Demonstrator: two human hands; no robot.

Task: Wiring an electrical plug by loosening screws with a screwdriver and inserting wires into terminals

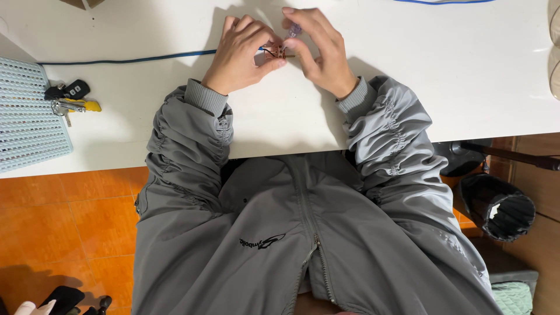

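Both my hands rest on the white table [408, 70] at its far middle. My left hand [240, 53] pinches a small brown part with thin wires [274, 52] between thumb and fingers. My right hand [319, 51] meets it from the right and holds a small translucent purple tool [293, 30] whose tip points down at the part. The fingers hide most of the part. Grey jacket sleeves cover both my forearms.
A blue cable [128, 59] runs along the table to the left of my hands. A bunch of keys with a black fob and yellow tag [73, 98] lies beside a pale blue perforated basket [26, 116]. A black bin [499, 207] stands on the floor at right.
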